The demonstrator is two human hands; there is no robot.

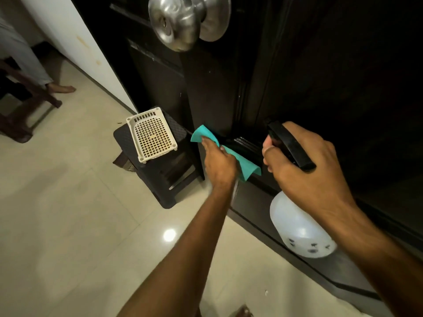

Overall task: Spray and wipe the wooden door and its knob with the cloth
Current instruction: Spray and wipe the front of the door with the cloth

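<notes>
Head view: left hand [219,163] presses teal cloth [229,152] against door [320,76]; right hand [302,168] grips spray bottle [299,227], nozzle toward door, body hanging downward.

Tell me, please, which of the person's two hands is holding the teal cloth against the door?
The left hand presses the teal cloth to the dark door; the right hand grips the spray bottle instead.

The scene is dim and warm-toned, with the dark door [320,65] on the right nearly black and showing little detail. A round glare spot [169,235] shines on the glossy floor [57,202] near the middle, and the metal knob [180,21] at the far top carries soft highlights. Straight edges bow from wide-angle distortion, and the near forearms look slightly soft.
</notes>
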